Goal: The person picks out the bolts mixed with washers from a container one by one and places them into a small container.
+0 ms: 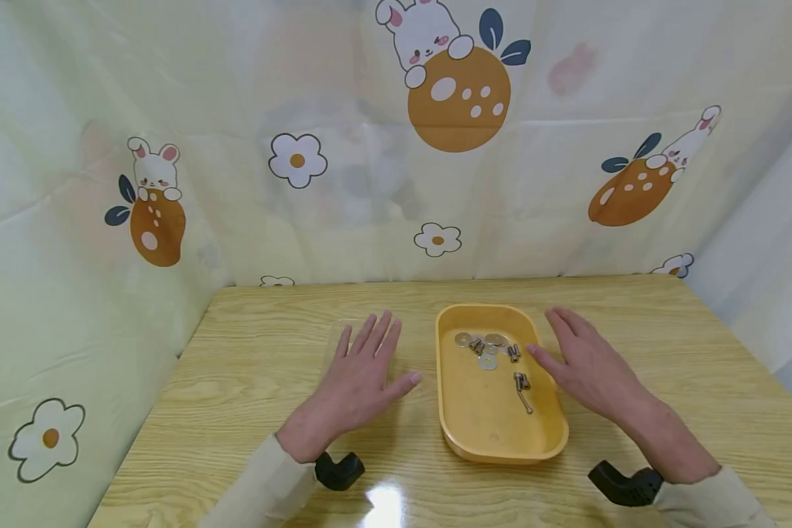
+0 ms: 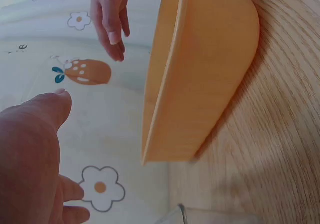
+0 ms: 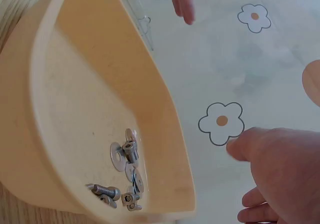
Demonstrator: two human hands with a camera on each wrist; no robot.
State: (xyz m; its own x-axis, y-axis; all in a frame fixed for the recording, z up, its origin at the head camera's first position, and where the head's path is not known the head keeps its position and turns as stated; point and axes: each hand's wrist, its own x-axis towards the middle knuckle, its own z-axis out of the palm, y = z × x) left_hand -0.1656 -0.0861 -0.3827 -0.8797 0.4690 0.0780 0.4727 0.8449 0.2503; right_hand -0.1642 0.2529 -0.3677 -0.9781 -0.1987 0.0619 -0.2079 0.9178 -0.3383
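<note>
A yellow plastic tray [image 1: 488, 436] sits on the table between my hands. Several metal washers [image 1: 488, 361] and socket-head screws [image 1: 518, 381] lie inside it, mostly toward its far half. My left hand [image 1: 363, 378], fingers spread, is held in the air left of the tray. Beneath it is a clear see-through container [image 1: 334, 339], largely hidden by that hand; its rim [image 2: 182, 214] shows in the left wrist view. My right hand [image 1: 587, 363] hovers by the tray's right rim, thumb toward the tray, touching nothing. Neither hand holds anything.
The wood-grain table [image 1: 251, 352] runs back to a pale curtain [image 1: 356, 95] printed with rabbits, fruit and flowers. Black wrist-worn devices [image 1: 339, 471] sit under both forearms. A bright light reflection [image 1: 384, 506] falls near the front.
</note>
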